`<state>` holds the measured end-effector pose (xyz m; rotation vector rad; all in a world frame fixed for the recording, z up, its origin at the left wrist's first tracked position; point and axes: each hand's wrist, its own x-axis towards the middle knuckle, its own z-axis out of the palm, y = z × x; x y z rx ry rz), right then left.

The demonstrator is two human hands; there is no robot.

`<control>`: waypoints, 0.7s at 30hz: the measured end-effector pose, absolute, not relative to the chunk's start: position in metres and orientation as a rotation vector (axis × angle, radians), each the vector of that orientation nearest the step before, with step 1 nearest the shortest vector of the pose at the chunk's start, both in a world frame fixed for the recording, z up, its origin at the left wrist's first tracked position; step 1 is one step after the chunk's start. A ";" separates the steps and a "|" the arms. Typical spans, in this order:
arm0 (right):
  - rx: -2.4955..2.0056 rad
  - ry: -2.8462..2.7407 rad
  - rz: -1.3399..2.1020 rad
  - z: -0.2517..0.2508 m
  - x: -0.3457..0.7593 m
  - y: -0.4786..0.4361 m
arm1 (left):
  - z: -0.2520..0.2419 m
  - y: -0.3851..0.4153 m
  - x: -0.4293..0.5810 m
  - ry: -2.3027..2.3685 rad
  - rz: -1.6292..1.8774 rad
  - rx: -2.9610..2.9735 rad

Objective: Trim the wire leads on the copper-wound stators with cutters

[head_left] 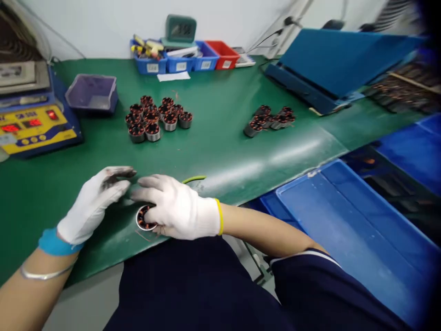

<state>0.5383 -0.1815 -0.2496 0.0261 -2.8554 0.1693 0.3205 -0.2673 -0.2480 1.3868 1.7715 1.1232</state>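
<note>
A motor stator (140,221), a metal ring with copper windings inside, is near the bench's front edge. Over its right side is my right hand (175,207), in a white glove with a yellow cuff. Some of its fingers and the thumb close on the stator, while the upper fingers reach out to the left. Thin copper wire ends trail beside the ring. My left hand (99,195), also gloved and dark at the fingertips, hovers just left of it. Its thumb and fingers are apart with nothing between them.
Stators stand in a larger cluster (151,118) and a smaller group (268,120). A purple bin (91,94) and a yellow-blue device (37,124) are left. Blue bins (151,66), a red bin (223,55) and a clock (181,28) line the back. A blue tray (344,220) lies right, below the bench.
</note>
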 end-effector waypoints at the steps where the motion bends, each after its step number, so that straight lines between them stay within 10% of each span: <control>1: 0.027 -2.863 0.191 -0.256 0.543 -0.192 | -0.246 -0.271 0.319 1.721 1.022 1.446; 7: -0.787 -2.899 0.175 -0.280 0.576 -0.205 | -0.245 -0.293 0.317 1.667 0.373 1.936; 21: -1.061 -2.492 0.766 -0.266 0.565 -0.215 | -0.272 -0.285 0.352 1.996 0.662 1.911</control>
